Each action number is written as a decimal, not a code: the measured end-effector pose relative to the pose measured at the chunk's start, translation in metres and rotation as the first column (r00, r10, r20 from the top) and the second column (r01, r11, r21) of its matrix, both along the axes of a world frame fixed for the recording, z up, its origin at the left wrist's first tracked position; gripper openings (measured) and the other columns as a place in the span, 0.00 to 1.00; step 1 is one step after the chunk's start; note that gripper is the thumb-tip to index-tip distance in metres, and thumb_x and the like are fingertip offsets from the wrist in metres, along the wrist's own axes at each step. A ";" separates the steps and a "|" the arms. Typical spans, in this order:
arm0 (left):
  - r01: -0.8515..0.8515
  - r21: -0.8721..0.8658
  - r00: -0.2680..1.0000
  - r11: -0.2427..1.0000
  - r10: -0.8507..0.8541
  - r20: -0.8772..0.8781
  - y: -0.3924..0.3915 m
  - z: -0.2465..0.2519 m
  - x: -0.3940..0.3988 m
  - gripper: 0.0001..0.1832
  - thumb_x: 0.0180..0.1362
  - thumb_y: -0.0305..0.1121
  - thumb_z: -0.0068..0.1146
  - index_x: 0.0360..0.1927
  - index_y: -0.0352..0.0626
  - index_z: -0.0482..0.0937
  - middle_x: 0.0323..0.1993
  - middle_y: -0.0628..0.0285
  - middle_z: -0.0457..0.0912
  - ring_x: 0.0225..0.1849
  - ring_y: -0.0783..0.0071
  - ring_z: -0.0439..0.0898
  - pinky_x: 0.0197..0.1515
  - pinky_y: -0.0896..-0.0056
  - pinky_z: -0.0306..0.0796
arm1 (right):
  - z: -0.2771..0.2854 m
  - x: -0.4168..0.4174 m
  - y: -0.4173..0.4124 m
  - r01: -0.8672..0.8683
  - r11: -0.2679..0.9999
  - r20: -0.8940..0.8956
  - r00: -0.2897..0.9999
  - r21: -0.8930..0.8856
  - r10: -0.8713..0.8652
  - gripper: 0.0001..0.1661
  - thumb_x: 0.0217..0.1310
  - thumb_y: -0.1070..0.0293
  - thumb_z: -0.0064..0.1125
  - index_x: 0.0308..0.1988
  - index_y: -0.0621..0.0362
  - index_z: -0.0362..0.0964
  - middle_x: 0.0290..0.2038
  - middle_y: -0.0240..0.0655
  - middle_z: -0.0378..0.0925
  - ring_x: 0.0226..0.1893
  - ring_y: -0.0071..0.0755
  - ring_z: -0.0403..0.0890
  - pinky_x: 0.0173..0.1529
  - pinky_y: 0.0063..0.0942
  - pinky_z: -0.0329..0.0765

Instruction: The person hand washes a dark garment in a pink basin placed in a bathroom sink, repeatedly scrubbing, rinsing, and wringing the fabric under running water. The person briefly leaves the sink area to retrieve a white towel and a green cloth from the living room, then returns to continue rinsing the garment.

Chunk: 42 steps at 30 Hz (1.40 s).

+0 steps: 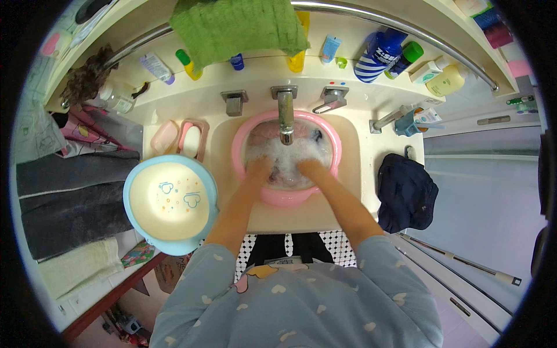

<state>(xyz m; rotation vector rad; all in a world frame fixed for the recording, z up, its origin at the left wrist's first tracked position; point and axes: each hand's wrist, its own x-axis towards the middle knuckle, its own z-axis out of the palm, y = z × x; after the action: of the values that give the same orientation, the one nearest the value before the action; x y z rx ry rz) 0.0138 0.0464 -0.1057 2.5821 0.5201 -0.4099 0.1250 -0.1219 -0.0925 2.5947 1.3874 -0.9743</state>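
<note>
A pink plastic basin (337,143) sits in the washbasin (353,174) beneath the faucet (286,113). It holds sudsy water with pinkish fabric (266,132) and a small dark piece (318,135) partly submerged. My left hand (260,167) dips into the foam on the left side of the basin, its fingers hidden. Opposite it, my right hand (310,166) reaches into the suds on the right, fingers also under the foam. Whether either hand grips fabric cannot be seen.
A blue-rimmed basin (214,191) stands at the left, near my left forearm. Soap dishes (203,154) lie behind it. Dark folded cloth (407,193) rests on the right ledge. Bottles and tubes line the back shelf, under a green towel (239,30) on a metal rail.
</note>
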 end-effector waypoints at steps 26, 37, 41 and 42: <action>0.242 -0.340 0.426 0.909 0.216 0.879 0.041 0.471 -0.014 0.17 0.43 0.13 0.40 0.37 0.34 0.75 0.36 0.61 0.78 0.37 0.76 0.77 0.41 0.76 0.72 | 0.509 0.017 -0.043 0.302 0.516 -0.319 0.946 0.802 -0.059 0.21 0.39 0.82 0.37 0.36 0.61 0.71 0.32 0.31 0.73 0.31 0.22 0.74 0.30 0.19 0.71; 0.263 -0.065 0.389 0.963 -0.044 0.920 0.034 0.382 0.002 0.22 0.33 0.13 0.34 0.28 0.39 0.79 0.32 0.58 0.76 0.35 0.65 0.75 0.43 0.73 0.67 | 0.412 0.041 -0.037 0.294 0.667 -0.377 0.926 0.684 -0.021 0.22 0.35 0.87 0.31 0.32 0.52 0.58 0.46 0.31 0.68 0.33 0.18 0.71 0.22 0.13 0.70; 0.079 -0.588 0.775 0.805 0.321 0.544 0.023 0.280 0.002 0.08 0.42 0.19 0.48 0.28 0.37 0.76 0.31 0.61 0.76 0.36 0.70 0.74 0.44 0.77 0.66 | 0.286 0.052 -0.037 -0.056 0.684 -0.020 0.995 0.727 0.103 0.33 0.35 0.87 0.40 0.47 0.52 0.64 0.48 0.39 0.68 0.40 0.42 0.70 0.46 0.31 0.69; 0.002 -0.523 0.793 0.853 0.317 0.520 0.018 0.254 0.007 0.06 0.42 0.25 0.52 0.26 0.36 0.75 0.32 0.57 0.75 0.36 0.66 0.74 0.41 0.73 0.68 | 0.267 0.037 -0.033 0.021 0.857 0.080 0.994 0.514 -0.072 0.32 0.37 0.81 0.47 0.49 0.53 0.65 0.44 0.43 0.70 0.46 0.49 0.69 0.50 0.34 0.68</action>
<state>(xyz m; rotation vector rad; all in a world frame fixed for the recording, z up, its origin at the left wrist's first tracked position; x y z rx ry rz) 0.0206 0.0644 0.1480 1.9752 0.3409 0.3040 0.1620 -0.1551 0.1749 3.0005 1.7677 -0.5146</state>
